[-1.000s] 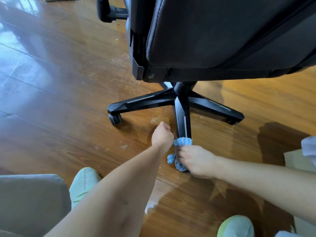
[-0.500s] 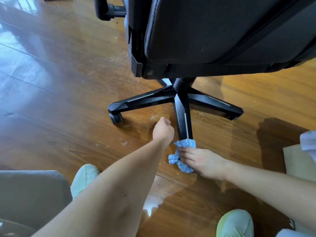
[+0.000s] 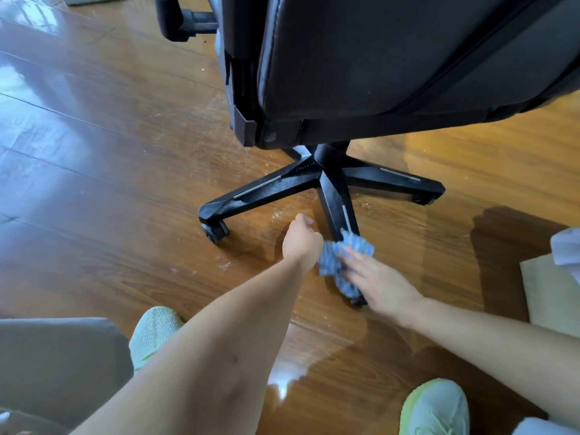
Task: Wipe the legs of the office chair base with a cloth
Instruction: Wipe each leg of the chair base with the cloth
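Near left corner: a grey trouser knee (image 3: 56, 365), and beside it a pale green knit shoe (image 3: 153, 334) planted on the glossy wooden floor (image 3: 94, 183). Further in, far left of the chair base: a black leg (image 3: 260, 193) reaching left and near, ending over a dark caster (image 3: 215, 232) that touches the floor. White dust specks scattered on the boards just near that leg. Above, filling the far side: the black seat and back of the office chair (image 3: 392, 58), with an armrest (image 3: 171, 17) jutting out at far left.

Centre: left hand (image 3: 301, 238) stretched out from a bare forearm, curled into a loose fist just left of the near leg (image 3: 337, 208); whether gripping the leg or the cloth edge, cannot tell from this angle. Immediately right of it: blue-and-white patterned cloth (image 3: 345, 255), bunched and draped over the near end of that leg, pressed against it. Right hand (image 3: 381, 284) laid on the cloth with fingers (image 3: 354, 257) spread flat, pressing it onto the leg rather than closing around it; slightly blurred. A caster partly visible under the heel of that hand.

Right of the hub (image 3: 329, 153): another black leg (image 3: 395, 180) running right to a caster at its tip. Near right: a second pale green shoe (image 3: 436, 406). Right edge: a pale cardboard-coloured slab (image 3: 552, 293) on the floor with something white above it, cut off by the frame.
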